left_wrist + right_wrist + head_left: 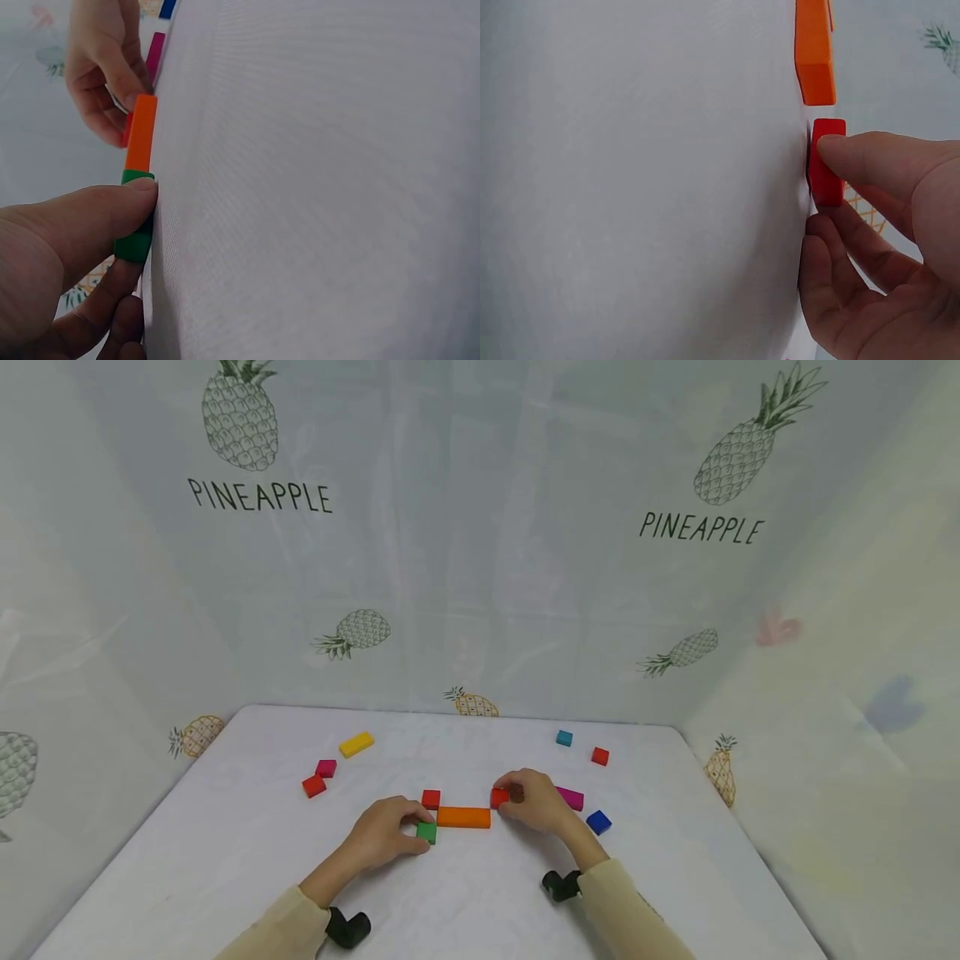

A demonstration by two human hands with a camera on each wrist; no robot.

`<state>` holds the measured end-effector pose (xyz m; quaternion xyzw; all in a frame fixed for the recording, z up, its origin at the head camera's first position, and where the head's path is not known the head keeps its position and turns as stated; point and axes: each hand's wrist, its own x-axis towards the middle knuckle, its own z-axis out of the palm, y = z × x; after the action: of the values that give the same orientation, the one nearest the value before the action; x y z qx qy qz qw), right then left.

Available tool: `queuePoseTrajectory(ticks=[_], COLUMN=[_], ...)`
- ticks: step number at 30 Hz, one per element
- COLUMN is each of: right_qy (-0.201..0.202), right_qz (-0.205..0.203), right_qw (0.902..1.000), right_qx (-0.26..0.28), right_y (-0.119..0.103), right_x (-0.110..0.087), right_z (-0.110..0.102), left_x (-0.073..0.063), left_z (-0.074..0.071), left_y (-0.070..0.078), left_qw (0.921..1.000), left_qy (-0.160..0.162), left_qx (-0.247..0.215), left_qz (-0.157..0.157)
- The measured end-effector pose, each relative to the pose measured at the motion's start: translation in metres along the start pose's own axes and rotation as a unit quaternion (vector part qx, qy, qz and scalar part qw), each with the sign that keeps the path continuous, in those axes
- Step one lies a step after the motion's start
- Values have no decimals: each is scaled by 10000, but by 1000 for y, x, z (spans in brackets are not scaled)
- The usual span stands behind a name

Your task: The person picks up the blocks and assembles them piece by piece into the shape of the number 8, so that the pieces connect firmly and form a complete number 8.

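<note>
Head view shows bare white tabletop (480,910) lying between the two sleeved forearms at the near edge, with wide free room to the left and less to the right, where a blue block (597,822) and a magenta block (570,797) sit close behind the right hand. The table is covered in white cloth and walled on three sides by pale sheeting printed with pineapples.

At mid-table the left hand (386,835) pinches a green block (426,832) between thumb and curled fingers, the block touching the near left corner of a long orange block (463,817). A red cube (431,799) lies just behind that same end. The right hand (536,802) grips a second red block (499,797) with thumb and fingers, just beside the orange block's far right corner.

Farther back lie a red-and-magenta pair (319,778) and a yellow block (356,744) on the left, a teal cube (564,737) and another red one (599,756) on the right.
</note>
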<state>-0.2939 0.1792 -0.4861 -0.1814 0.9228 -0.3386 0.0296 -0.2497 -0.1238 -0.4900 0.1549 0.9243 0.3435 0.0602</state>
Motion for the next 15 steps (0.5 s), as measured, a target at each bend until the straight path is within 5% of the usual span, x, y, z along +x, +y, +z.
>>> queuePoseTrajectory(ticks=[15], right_qy=[-107], right_qz=[246], right_qw=[9996], right_qx=[-81], right_y=[-1], right_x=[6], right_z=[3], left_x=[1], left_z=[2], left_y=[-7], left_qw=[9999], left_qy=[63], left_qx=[26], left_qz=[82])
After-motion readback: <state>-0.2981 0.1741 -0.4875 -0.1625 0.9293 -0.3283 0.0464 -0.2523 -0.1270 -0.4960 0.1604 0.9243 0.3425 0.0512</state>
